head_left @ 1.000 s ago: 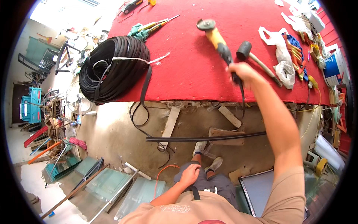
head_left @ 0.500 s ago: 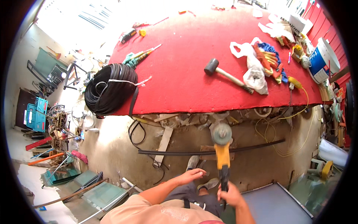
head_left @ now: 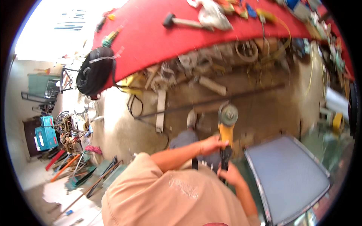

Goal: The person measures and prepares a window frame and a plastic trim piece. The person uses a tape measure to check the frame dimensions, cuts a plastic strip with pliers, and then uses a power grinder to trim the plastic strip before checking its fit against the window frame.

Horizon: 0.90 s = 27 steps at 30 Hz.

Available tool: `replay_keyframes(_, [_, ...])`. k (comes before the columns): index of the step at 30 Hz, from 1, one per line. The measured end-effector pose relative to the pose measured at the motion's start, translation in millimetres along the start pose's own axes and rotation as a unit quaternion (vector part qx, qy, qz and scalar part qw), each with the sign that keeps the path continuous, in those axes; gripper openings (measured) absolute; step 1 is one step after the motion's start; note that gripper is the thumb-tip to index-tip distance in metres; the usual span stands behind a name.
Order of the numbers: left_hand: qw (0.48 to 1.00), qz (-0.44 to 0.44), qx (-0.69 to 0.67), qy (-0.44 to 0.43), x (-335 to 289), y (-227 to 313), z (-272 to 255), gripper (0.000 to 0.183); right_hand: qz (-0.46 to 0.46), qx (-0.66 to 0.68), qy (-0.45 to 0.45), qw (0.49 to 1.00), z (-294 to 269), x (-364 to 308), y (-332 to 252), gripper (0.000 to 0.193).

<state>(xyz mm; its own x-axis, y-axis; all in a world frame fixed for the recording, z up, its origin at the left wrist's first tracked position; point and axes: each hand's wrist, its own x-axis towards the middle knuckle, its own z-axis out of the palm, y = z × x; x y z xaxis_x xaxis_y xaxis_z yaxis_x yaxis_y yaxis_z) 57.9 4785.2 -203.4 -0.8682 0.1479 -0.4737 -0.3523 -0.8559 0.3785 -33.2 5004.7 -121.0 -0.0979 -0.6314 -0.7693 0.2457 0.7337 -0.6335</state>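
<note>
A yellow and black angle grinder [head_left: 226,132] is held upright in front of my body, its round disc at the far end. My right hand [head_left: 230,174] grips its black rear handle. Against the yellow body lies my left hand [head_left: 212,145], thumb over its side and the other fingers partly hidden. Beyond the disc a long dark strip [head_left: 211,101] lies across the floor, smeared by motion.
The red-topped table [head_left: 147,45] holds a mallet [head_left: 184,22], a coil of black strip [head_left: 94,71] and a white bag [head_left: 214,15]. Scraps and a board [head_left: 161,109] are under and before it. A framed glass panel [head_left: 288,177] stands right; glass sheets [head_left: 81,179] lie left.
My left hand has moved right, from free in the air onto the grinder's body. The view has swung down and right, so the table sits higher in the picture.
</note>
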Motion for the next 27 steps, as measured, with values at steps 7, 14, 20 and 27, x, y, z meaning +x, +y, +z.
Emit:
replay_keyframes(7, [0.767, 0.056, 0.638, -0.034, 6.9, 103.6, 15.3, 0.044, 0.071, 0.122, 0.17, 0.975, 8.9, -17.7, 49.6, 0.014])
replay_keyframes(14, [0.262, 0.332, 0.754, 0.502, -5.6, 350.4, -115.6, 0.041, 0.165, 0.133, 0.242, 0.947, -21.8, -38.4, 100.8, 0.015])
replay_keyframes(20, [0.21, 0.353, 0.606, 0.681, -20.6, 406.9, -218.1, 0.047, 0.226, 0.046, 0.285, 0.93, -40.0, -45.2, 123.8, 0.017])
replay_keyframes(27, [0.206, 0.127, 0.685, 0.687, -39.4, 444.3, -272.3, 0.052, 0.259, -0.025, 0.288, 0.922, -63.3, -38.6, 119.3, 0.018])
